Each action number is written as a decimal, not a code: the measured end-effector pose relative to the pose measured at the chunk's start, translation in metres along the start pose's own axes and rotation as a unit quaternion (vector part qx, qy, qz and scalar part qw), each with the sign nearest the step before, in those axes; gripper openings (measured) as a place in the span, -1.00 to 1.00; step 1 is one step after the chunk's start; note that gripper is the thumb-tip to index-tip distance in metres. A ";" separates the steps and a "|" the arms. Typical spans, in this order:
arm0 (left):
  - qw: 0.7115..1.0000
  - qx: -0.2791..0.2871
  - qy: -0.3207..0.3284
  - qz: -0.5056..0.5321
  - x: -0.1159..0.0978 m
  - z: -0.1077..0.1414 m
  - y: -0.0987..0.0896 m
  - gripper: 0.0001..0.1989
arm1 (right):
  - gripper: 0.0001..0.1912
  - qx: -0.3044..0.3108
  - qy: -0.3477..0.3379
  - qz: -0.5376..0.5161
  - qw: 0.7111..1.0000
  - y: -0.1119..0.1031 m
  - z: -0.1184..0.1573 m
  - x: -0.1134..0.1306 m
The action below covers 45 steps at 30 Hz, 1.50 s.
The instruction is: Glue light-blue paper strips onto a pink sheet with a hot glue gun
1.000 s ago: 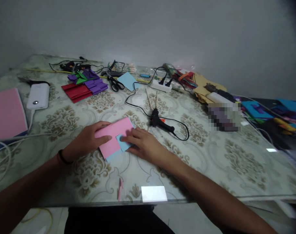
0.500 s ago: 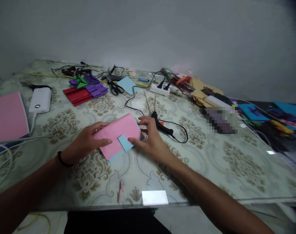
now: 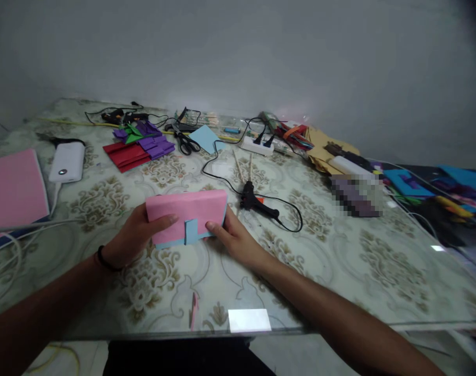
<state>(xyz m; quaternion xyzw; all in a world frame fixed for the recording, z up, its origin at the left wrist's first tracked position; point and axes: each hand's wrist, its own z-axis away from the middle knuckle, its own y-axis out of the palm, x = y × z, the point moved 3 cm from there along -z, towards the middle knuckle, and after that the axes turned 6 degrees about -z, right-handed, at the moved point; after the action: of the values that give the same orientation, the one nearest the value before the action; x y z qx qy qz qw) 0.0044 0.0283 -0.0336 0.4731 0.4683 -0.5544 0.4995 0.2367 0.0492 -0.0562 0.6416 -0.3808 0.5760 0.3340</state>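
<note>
Between my two hands is a folded pink paper piece with a light-blue lower edge. A small light-blue tab sits on its front, near the bottom middle. My left hand grips the left end, thumb across the front and fingers hidden behind. At the right end my right hand holds it the same way, thumb pressed by the tab. Just beyond my right hand a black glue gun rests on the table, its cord looping to the right.
Black scissors, a light-blue sheet and a white power strip lie toward the wall. Folded red paper is at the back left, near a white power bank. A pink strip lies near the table's front edge.
The folded paper has turned from a slant to nearly level, its front tilted toward me. My right hand has shifted from its corner to a grip on the right end.
</note>
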 end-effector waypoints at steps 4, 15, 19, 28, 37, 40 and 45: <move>1.000 -0.009 0.006 -0.003 -0.008 0.003 0.003 -0.61 | -0.38 -0.008 -0.037 0.053 0.998 0.003 0.001 0.008; 0.996 0.050 0.006 -0.067 -0.004 0.002 -0.001 -0.64 | -0.47 -0.019 -0.034 0.053 0.998 0.003 0.005 0.010; 0.994 0.084 0.017 -0.063 -0.004 0.003 0.002 -0.51 | -0.50 -0.037 -0.056 0.059 0.996 0.001 0.004 0.009; 0.992 0.061 0.030 -0.103 -0.005 0.003 0.005 -0.55 | -0.46 -0.039 -0.036 0.057 0.997 -0.003 0.005 0.013; 0.998 0.048 -0.021 -0.045 -0.004 0.004 0.000 -0.53 | -0.46 -0.048 -0.017 0.037 0.998 -0.015 0.001 0.019; 0.998 0.045 -0.030 -0.031 -0.007 0.004 -0.003 -0.55 | -0.51 -0.074 -0.019 0.003 0.997 -0.022 -0.005 0.020; 0.998 0.047 -0.042 0.009 -0.010 0.003 -0.004 -0.61 | -0.57 -0.110 -0.033 0.017 0.993 -0.035 -0.010 0.026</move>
<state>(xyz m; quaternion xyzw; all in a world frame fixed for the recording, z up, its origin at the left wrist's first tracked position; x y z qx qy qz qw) 0.0006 0.0263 -0.0230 0.4764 0.4160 -0.5909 0.5009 0.2636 0.0723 -0.0291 0.6132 -0.4639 0.5144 0.3798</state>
